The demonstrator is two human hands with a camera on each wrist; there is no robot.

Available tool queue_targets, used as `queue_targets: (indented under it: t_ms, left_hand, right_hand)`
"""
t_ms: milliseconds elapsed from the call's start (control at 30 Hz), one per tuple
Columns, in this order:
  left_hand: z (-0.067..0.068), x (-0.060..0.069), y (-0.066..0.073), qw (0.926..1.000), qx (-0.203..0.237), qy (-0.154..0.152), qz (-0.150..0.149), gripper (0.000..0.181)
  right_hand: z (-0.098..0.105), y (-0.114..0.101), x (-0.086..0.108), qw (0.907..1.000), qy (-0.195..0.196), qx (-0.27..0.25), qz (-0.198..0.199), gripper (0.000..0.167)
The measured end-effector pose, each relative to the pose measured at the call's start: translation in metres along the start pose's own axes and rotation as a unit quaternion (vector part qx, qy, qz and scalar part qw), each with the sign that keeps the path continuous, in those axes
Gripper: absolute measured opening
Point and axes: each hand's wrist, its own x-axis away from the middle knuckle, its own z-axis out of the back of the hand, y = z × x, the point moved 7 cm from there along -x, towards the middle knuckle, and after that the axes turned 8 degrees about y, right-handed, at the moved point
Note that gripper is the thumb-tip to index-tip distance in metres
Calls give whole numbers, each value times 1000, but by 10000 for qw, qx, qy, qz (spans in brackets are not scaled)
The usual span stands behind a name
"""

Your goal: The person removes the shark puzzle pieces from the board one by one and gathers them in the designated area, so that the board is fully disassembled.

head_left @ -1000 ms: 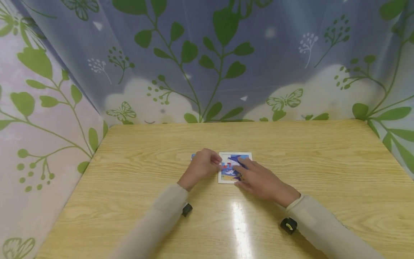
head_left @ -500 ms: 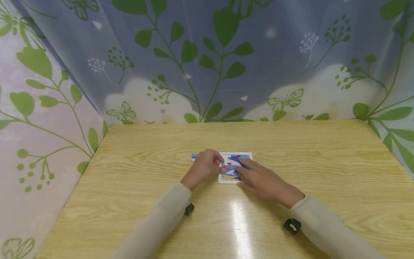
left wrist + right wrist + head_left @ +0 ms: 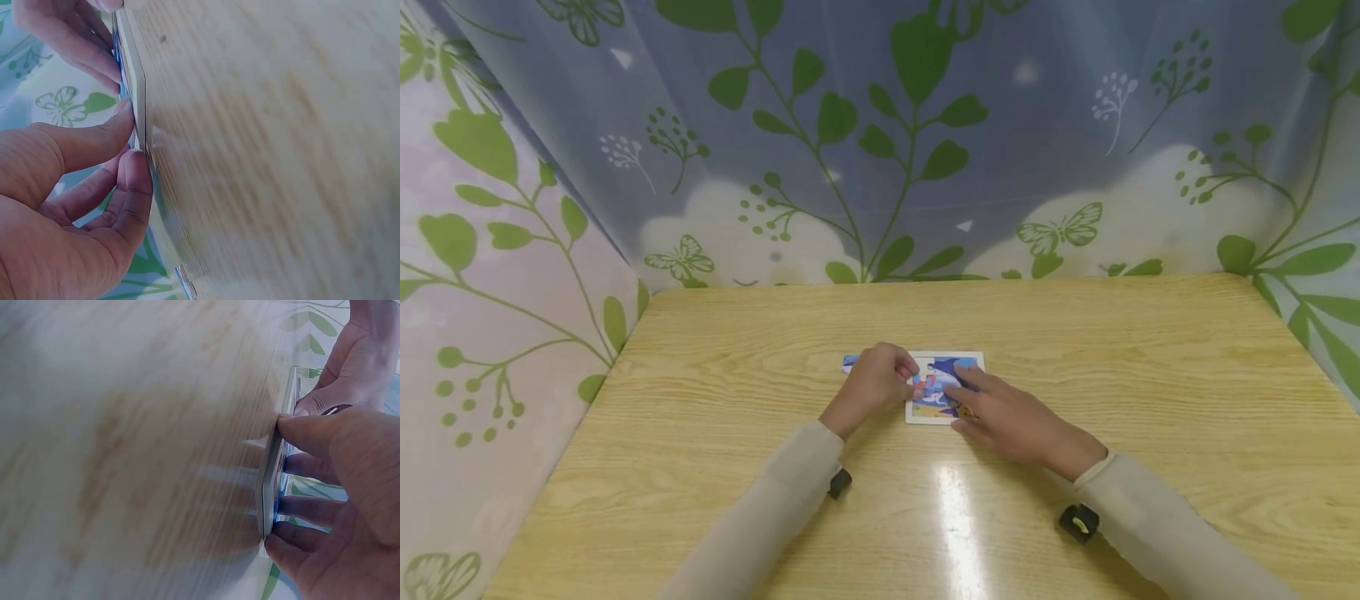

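Note:
A small jigsaw puzzle (image 3: 934, 412) with a white frame and a blue sea picture lies flat on the wooden table. At its left side, my left hand (image 3: 874, 379) pinches a small blue-and-red puzzle piece (image 3: 917, 380) between thumb and fingertips; the fingers hide most of it. The upper left of the picture shows a pale gap. From the right, my right hand (image 3: 1011, 421) rests extended fingers on the picture, with its thumb against the frame's near edge. In the right wrist view, the spread fingers (image 3: 312, 509) touch the puzzle's face and rim.
Another blue-and-white puzzle piece (image 3: 848, 363) lies on the table (image 3: 737, 333), partly behind my left hand. A leaf-patterned curtain (image 3: 865, 167) hangs behind the table and along its sides. Dark wrist devices (image 3: 1078, 522) sit beneath both sleeves.
My left hand has shifted slightly right over the puzzle's left edge, uncovering more of the loose piece. The right hand stays on the puzzle, its wrist slightly farther right.

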Motion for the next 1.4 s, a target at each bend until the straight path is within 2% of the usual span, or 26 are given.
queue_targets:
  t_ms: [267,500,867,1067,1400]
  left_hand:
    - [3,2,3,9998,98,167,-106,23]
    - [6,2,2,9985,261,452,-169,6]
    - [10,3,-7,9935,973,549,195,4]
    - [23,4,-15,9895,1198,674,448,5]
    - [48,13,-41,9871,1170,762,785,6]
  right_hand:
    - [-3,2,0,9999,-51,-102,-90,45]
    - [-5,6,-1,9995,-168,-165,-214,47]
    - [-5,5,-1,9995,-192,-159,-210,48]
    - [-5,6,-1,9995,-174,-161,-210,48]
    - [-6,7,0,9995,-157,-188,-193,48]
